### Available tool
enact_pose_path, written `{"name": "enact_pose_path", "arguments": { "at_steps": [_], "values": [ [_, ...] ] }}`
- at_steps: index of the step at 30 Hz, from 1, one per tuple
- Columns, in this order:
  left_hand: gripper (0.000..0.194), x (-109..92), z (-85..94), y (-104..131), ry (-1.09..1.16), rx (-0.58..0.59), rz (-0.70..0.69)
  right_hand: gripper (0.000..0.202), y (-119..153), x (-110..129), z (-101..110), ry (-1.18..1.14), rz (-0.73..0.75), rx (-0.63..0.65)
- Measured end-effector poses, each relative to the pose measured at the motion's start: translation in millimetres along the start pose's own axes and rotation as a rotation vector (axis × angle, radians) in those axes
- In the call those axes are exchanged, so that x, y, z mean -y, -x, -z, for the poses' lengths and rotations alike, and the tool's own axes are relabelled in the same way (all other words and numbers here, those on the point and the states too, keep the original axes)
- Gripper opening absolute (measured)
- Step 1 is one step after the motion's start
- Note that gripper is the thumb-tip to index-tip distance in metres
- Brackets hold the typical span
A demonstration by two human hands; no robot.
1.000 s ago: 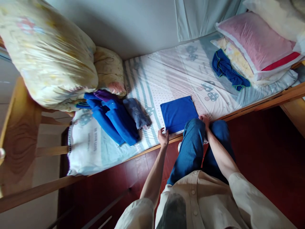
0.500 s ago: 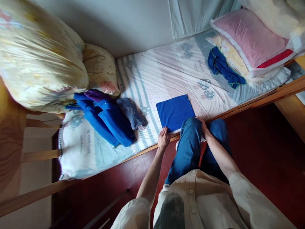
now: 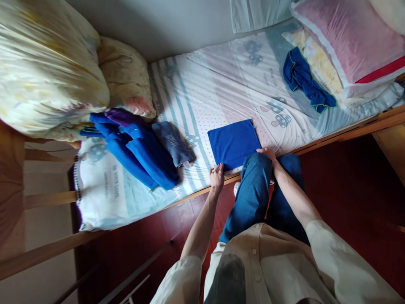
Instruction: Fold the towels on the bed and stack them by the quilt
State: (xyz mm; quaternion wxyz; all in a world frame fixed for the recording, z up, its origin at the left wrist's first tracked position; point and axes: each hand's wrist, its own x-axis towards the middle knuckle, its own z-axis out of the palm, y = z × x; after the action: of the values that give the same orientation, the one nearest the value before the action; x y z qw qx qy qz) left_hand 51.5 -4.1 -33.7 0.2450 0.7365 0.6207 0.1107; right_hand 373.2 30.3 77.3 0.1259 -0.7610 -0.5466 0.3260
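A blue towel (image 3: 234, 142), folded into a flat rectangle, lies on the bed near its front edge. My left hand (image 3: 217, 176) is closed at the towel's near left corner, with its fingertips bent onto the cloth. At the near right corner, my right hand (image 3: 268, 154) pinches the towel's edge; my raised knee partly covers that side. Left of the towel rests a rolled grey-blue cloth bundle (image 3: 173, 144) with printed lettering. Beside it are long folded blue garments (image 3: 145, 156).
A crumpled dark blue cloth with green edging (image 3: 305, 80) lies by the pink pillow (image 3: 351, 38) at right. A large yellowish bedding bundle (image 3: 47, 71) stands at left. The wooden bed rail (image 3: 190, 198) runs along the front.
The view has shifted slightly. My left fingers have bent more at the towel's corner. My right hand has come further out from behind the knee onto the near right corner.
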Motion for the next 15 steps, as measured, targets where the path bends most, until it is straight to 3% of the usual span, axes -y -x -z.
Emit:
{"name": "enact_pose_path", "arguments": {
  "at_steps": [5,8,11,15],
  "values": [
    [0.049,4.3,26.3,-8.7,-0.015,0.051,-0.038,0.019,-10.9,-5.4,13.6,0.055,0.090,0.193],
    [0.047,8.3,41.4,-13.1,0.014,0.085,0.032,0.029,-20.1,-12.9,20.2,0.046,0.138,0.249],
    [0.041,12.2,49.8,-17.2,0.119,0.085,0.146,0.027,-28.6,-20.4,17.4,-0.024,0.143,0.233],
    [0.034,14.3,48.5,-21.9,0.375,0.008,0.257,0.029,-39.5,-27.8,2.8,-0.175,0.148,0.116]
  ]
}}
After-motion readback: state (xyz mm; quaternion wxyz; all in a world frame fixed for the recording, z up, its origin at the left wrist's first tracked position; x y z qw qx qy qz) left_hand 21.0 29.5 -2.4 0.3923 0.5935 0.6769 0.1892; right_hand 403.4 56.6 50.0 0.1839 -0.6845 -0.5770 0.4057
